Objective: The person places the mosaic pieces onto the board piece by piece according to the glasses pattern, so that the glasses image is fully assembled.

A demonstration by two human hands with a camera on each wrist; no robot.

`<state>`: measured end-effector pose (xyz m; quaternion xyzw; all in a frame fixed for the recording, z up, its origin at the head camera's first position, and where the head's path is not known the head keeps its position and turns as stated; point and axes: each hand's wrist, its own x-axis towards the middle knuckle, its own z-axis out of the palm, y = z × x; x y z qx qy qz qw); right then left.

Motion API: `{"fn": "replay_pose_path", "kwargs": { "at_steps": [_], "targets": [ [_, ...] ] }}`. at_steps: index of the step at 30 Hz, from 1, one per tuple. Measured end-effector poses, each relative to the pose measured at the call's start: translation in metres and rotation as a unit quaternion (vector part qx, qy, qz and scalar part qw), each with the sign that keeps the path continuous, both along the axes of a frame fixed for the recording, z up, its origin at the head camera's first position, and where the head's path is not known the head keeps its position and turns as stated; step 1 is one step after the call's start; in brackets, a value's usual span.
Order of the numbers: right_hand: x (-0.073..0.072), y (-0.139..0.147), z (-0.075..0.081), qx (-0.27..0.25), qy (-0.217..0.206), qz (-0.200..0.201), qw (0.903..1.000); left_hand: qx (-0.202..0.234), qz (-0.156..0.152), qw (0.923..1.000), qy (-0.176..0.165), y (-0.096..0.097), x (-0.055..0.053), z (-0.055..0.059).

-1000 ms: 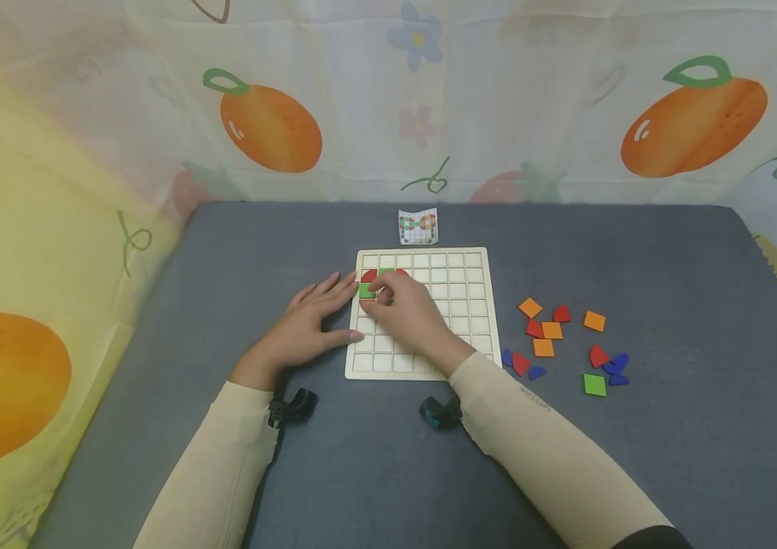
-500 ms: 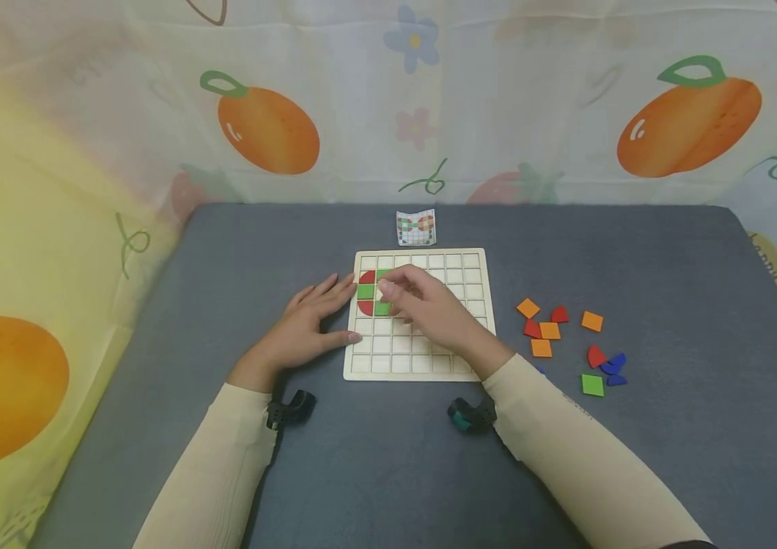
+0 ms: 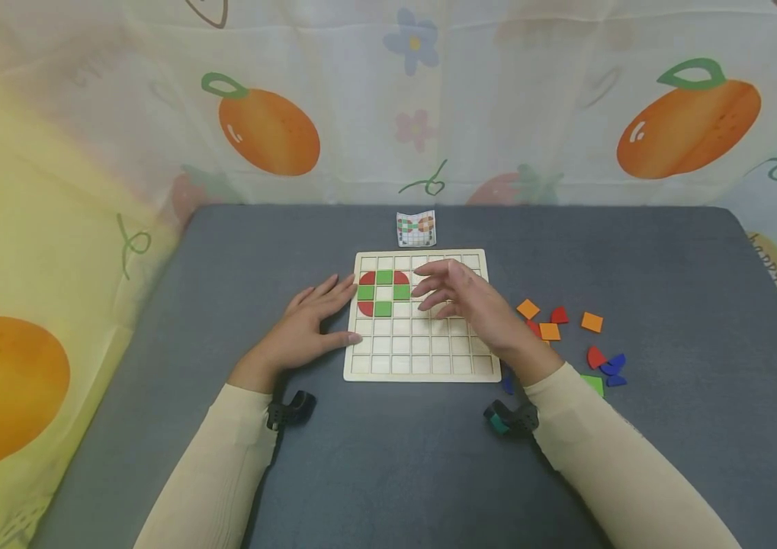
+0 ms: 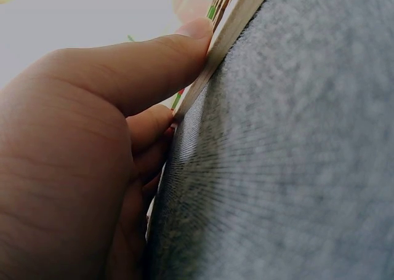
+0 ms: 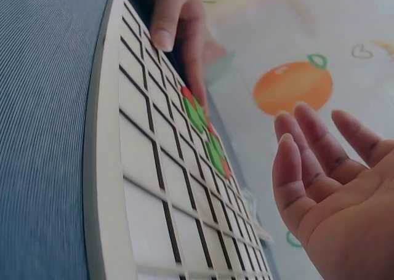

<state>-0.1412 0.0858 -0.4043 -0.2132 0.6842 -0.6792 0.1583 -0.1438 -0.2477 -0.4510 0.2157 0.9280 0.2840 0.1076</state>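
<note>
A pale wooden grid board (image 3: 422,367) lies on the table. At its upper left sit green squares (image 3: 384,277) and red quarter-round pieces (image 3: 367,309) in the cells, around one bare cell. My left hand (image 3: 302,324) rests at the board's left edge, fingers spread and straight; in the left wrist view its thumb (image 4: 154,64) touches the board's rim. Over the right half of the board hovers my right hand (image 3: 473,305). Its fingers (image 5: 320,144) are loosely bent, and the right wrist view shows nothing in them.
Right of the board lie loose orange squares (image 3: 592,322), red pieces (image 3: 596,357), blue pieces (image 3: 616,380) and a green square (image 3: 594,383), partly behind the right sleeve. A small pattern card (image 3: 416,229) lies beyond the board. A printed curtain (image 3: 518,99) hangs behind the table.
My right hand has drawn back to the right, off the coloured pieces, and its fingers have spread. More of the green and red pieces now show. The left hand stays put.
</note>
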Motion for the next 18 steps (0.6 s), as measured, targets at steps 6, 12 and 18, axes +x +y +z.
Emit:
{"fn": "replay_pose_path", "kwargs": {
  "at_steps": [6,12,18],
  "targets": [
    [0.004,0.023,-0.005,-0.018,0.006,-0.009,0.9998,0.004,-0.001,1.0000,0.000,0.000,0.001,0.001],
    [0.009,0.047,-0.009,-0.026,0.017,-0.016,0.9994,0.005,0.000,1.0000,0.001,0.000,0.002,0.001],
    [0.010,0.067,-0.010,-0.033,0.034,-0.030,0.9984,0.009,-0.002,1.0000,-0.001,0.000,0.002,0.002]
  ]
}}
